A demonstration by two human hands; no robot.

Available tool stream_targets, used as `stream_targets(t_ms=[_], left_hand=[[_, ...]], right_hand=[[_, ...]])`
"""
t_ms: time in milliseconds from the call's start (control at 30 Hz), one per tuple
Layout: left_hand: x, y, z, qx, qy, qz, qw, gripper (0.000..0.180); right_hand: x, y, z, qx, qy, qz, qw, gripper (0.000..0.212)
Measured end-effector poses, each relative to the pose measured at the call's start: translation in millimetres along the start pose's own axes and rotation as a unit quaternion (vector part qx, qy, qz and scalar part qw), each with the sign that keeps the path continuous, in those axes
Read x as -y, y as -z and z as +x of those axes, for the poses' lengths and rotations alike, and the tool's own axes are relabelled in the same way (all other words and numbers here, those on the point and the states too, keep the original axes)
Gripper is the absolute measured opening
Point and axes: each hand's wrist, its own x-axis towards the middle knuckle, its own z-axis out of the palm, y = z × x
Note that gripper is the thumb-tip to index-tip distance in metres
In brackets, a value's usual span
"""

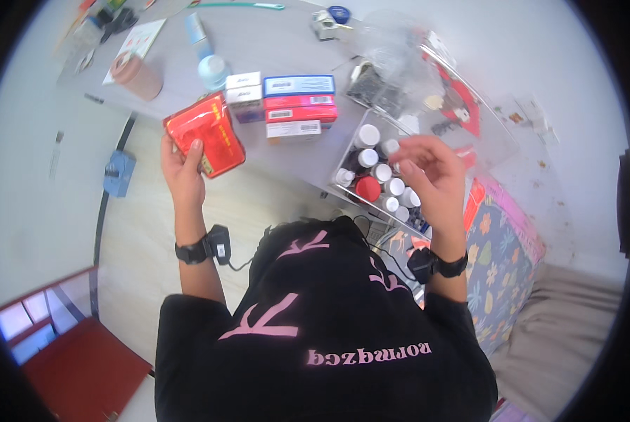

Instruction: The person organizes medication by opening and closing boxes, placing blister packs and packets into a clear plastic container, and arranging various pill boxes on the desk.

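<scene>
Handling the glossy red plastic pouch (220,141) seemed the step in hand: the left hand (183,169) pinched it, thumb on top, at the pale grey counter's (287,39) near edge. The right hand (436,172) hung half-open, fingers loosely curled, over white-capped bottles (382,172) in a clear plastic bin (349,146) to the right, contact unclear. Setting the pouch down probably called for a free spot.

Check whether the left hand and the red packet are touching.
Touching. The head view shows the left hand gripping the red packet at its lower left, with the thumb laid over its front.
</scene>
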Motion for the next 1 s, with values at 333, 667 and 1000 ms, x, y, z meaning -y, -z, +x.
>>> stream_targets(t_ms=[333,667,1000], left_hand=[[-4.9,-40.2,4.9,0.071,-0.062,0.046,0.994,0.045],[-6.2,-67.7,15.7,0.113,-0.018,0.023,0.993,0.023],[-23.6,-121.4,-11.2,0.213,0.043,0.009,0.976,0.030]], right_hand=[[-15.7,89.2,-107.8,-0.362,0.050,0.035,0.930,0.010],[-101.8,145.6,-150.4,-0.507,-0.084,0.104,0.852,0.010],[-161.4,174.2,-135.7,-0.459,-0.229,0.073,0.855,0.022]])
